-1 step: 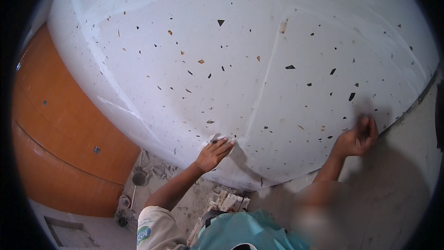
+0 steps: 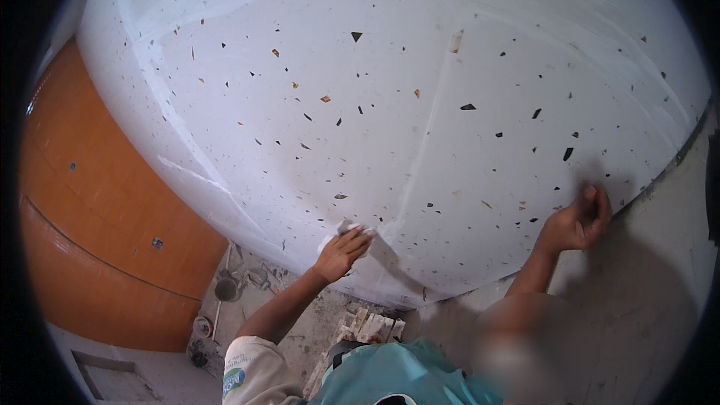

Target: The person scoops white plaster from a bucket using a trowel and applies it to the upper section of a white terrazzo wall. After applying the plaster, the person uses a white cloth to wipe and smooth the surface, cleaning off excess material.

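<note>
A white wall of large speckled tiles [image 2: 420, 105] with dark and brown chips fills most of the view. My left hand [image 2: 341, 253] presses a small pale wad [image 2: 346, 228] flat against the tile near a vertical joint [image 2: 427, 142], low on the wall. My right hand [image 2: 579, 219] rests at the tiled wall's right edge, where it meets bare grey plaster [image 2: 660, 270]. Its fingers are curled and nothing shows in them. My teal shirt [image 2: 390, 379] fills the bottom of the view.
An orange panelled surface [image 2: 97, 240] stands at the left. Below the tiles, the dusty floor holds stacked pale bricks [image 2: 371, 326], a round dark bowl [image 2: 225, 289] and bits of rubble.
</note>
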